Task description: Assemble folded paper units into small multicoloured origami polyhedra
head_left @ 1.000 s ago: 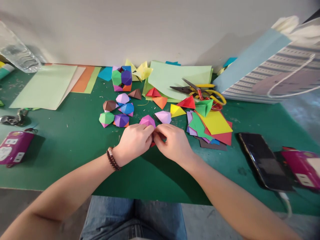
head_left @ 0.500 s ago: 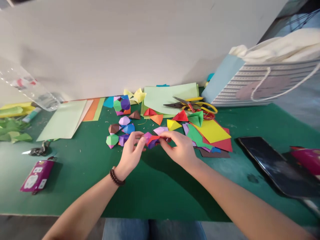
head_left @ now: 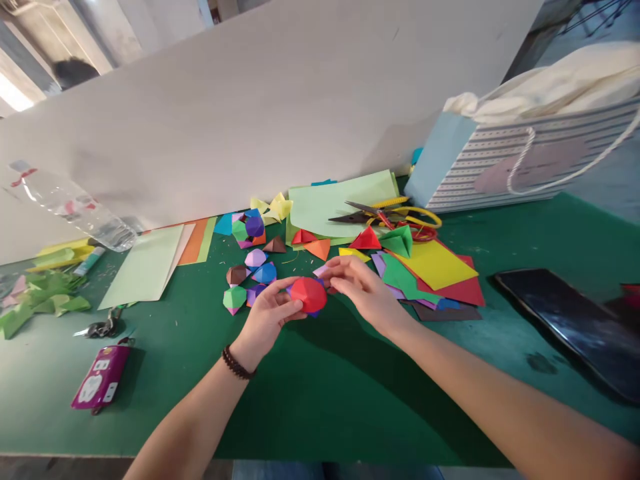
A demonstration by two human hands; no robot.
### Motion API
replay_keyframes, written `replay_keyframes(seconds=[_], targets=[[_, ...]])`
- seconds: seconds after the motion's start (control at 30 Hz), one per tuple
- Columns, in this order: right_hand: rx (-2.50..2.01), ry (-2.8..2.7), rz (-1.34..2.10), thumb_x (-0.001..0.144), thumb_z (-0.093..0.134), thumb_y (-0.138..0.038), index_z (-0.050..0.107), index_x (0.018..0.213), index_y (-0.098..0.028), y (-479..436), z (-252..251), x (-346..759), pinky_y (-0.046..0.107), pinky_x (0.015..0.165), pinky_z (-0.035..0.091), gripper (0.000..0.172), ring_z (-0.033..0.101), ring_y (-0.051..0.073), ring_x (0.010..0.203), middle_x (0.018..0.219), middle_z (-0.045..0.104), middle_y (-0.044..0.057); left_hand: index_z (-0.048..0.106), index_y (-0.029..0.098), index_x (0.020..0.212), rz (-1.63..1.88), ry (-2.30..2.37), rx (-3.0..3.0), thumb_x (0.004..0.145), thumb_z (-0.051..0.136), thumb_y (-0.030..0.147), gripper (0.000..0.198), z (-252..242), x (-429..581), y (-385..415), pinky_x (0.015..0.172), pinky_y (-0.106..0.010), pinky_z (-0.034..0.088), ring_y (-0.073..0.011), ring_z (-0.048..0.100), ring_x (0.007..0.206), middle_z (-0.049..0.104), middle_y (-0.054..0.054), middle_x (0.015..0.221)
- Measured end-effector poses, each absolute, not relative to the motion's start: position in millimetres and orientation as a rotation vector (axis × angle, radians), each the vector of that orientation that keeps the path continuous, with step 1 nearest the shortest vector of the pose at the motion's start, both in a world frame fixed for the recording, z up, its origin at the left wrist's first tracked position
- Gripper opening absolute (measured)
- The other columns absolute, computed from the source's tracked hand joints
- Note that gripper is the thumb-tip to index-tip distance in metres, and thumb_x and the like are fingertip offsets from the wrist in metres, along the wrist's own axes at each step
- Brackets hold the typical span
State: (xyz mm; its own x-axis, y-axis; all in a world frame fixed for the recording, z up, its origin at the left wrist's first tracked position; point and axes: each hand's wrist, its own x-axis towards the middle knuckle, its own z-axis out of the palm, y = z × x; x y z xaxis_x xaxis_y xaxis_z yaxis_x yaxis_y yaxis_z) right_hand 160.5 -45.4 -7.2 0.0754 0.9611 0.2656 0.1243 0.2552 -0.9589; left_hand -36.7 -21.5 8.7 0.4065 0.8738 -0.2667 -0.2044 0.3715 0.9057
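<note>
From the head camera, you are cupping a red-faced paper polyhedron (head_left: 309, 295) in your left hand (head_left: 265, 317), with the fingers curling closely under it and the thumb lying along its near side. The polyhedron is resting over the green mat (head_left: 150, 400), showing no clear long axis, with purple and pink points poking out behind the red face. Your right hand (head_left: 363, 287) is reaching in from its right, loosely curved, and you cannot tell whether those fingertips (head_left: 333, 280) are touching the pink point. Smaller paper polyhedra (head_left: 255, 258) are lying just to its left, a yellow paper sheet (head_left: 435, 263) is lying to its right, and scissors (head_left: 385, 215) are resting beyond it.
</note>
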Motion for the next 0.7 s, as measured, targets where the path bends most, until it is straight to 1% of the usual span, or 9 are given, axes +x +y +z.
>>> replay_keyframes(seconds=[0.1, 0.2, 0.27, 0.37, 0.43, 0.47, 0.57, 0.63, 0.7], targets=[[-1.087, -1.103, 1.309, 0.080, 0.061, -0.034, 0.054, 0.104, -0.023, -46, -2, 156, 0.037, 0.078, 0.052, 0.027, 0.064, 0.018, 0.082, 0.084, 0.065, 0.002, 0.064, 0.017, 0.113, 0.798, 0.856, 0.991, 0.064, 0.083, 0.024, 0.053, 7, -36, -23, 0.070, -0.026, 0.056, -0.0143, 0.068, 0.073, 0.071, -0.003, 0.081], [-1.018, -0.978, 1.499, 0.074, 0.071, -0.038, 0.057, 0.106, -0.023, -49, 2, 153, 0.035, 0.078, 0.050, 0.039, 0.062, 0.016, 0.079, 0.081, 0.062, 0.000, 0.063, 0.017, 0.115, 0.757, 0.826, 1.038, 0.063, 0.084, 0.027, 0.056, 9, -37, -21, 0.072, -0.030, 0.055, -0.0152, 0.067, 0.073, 0.070, -0.003, 0.081], [-0.972, -0.890, 1.574, 0.070, 0.075, -0.040, 0.058, 0.105, -0.023, -50, 3, 151, 0.034, 0.078, 0.050, 0.043, 0.061, 0.015, 0.079, 0.081, 0.061, -0.001, 0.061, 0.018, 0.118, 0.724, 0.816, 1.092, 0.063, 0.084, 0.029, 0.060, 14, -41, -19, 0.075, -0.031, 0.054, -0.0166, 0.066, 0.078, 0.069, -0.005, 0.089], [-0.927, -0.802, 1.651, 0.064, 0.080, -0.042, 0.061, 0.101, -0.024, -51, 1, 146, 0.033, 0.076, 0.050, 0.045, 0.061, 0.015, 0.077, 0.077, 0.060, -0.002, 0.057, 0.021, 0.122, 0.715, 0.890, 1.318, 0.061, 0.085, 0.031, 0.068, 26, -46, -19, 0.080, -0.033, 0.052, -0.0206, 0.063, 0.095, 0.063, -0.009, 0.111], [-0.909, -0.785, 1.682, 0.061, 0.082, -0.044, 0.062, 0.099, -0.024, -53, -2, 141, 0.032, 0.074, 0.050, 0.047, 0.061, 0.015, 0.076, 0.078, 0.060, -0.002, 0.056, 0.023, 0.121, 0.708, 1.001, 1.568, 0.058, 0.086, 0.034, 0.071, 36, -47, -24, 0.082, -0.034, 0.051, -0.0233, 0.059, 0.104, 0.058, -0.010, 0.120], [-0.900, -0.796, 1.697, 0.061, 0.082, -0.045, 0.062, 0.100, -0.023, -54, -4, 138, 0.032, 0.074, 0.050, 0.048, 0.062, 0.015, 0.076, 0.079, 0.062, -0.001, 0.057, 0.023, 0.118, 0.691, 1.061, 1.710, 0.057, 0.086, 0.035, 0.068, 41, -47, -29, 0.082, -0.034, 0.051, -0.0239, 0.057, 0.106, 0.057, -0.009, 0.121], [-0.941, -0.966, 1.693, 0.068, 0.076, -0.049, 0.060, 0.105, -0.022, -58, -10, 132, 0.031, 0.067, 0.050, 0.048, 0.062, 0.015, 0.073, 0.080, 0.065, 0.001, 0.063, 0.023, 0.105, 0.590, 1.160, 2.047, 0.063, 0.081, 0.034, 0.047, 50, -50, -45, 0.084, -0.035, 0.049, -0.0221, 0.058, 0.100, 0.060, -0.006, 0.109], [-1.042, -1.219, 1.569, 0.076, 0.069, -0.049, 0.060, 0.108, -0.022, -61, -13, 131, 0.030, 0.062, 0.049, 0.043, 0.061, 0.015, 0.068, 0.079, 0.065, 0.002, 0.064, 0.022, 0.100, 0.525, 1.225, 2.106, 0.067, 0.078, 0.033, 0.038, 49, -59, -54, 0.080, -0.035, 0.050, -0.0204, 0.059, 0.092, 0.061, -0.006, 0.104], [-1.145, -1.482, 1.311, 0.082, 0.062, -0.044, 0.060, 0.110, -0.024, -64, -15, 133, 0.030, 0.061, 0.049, 0.035, 0.059, 0.015, 0.066, 0.085, 0.067, 0.003, 0.065, 0.021, 0.099, 0.492, 1.310, 2.054, 0.065, 0.079, 0.037, 0.040, 45, -77, -59, 0.077, -0.033, 0.050, -0.0205, 0.060, 0.089, 0.062, -0.006, 0.104]])
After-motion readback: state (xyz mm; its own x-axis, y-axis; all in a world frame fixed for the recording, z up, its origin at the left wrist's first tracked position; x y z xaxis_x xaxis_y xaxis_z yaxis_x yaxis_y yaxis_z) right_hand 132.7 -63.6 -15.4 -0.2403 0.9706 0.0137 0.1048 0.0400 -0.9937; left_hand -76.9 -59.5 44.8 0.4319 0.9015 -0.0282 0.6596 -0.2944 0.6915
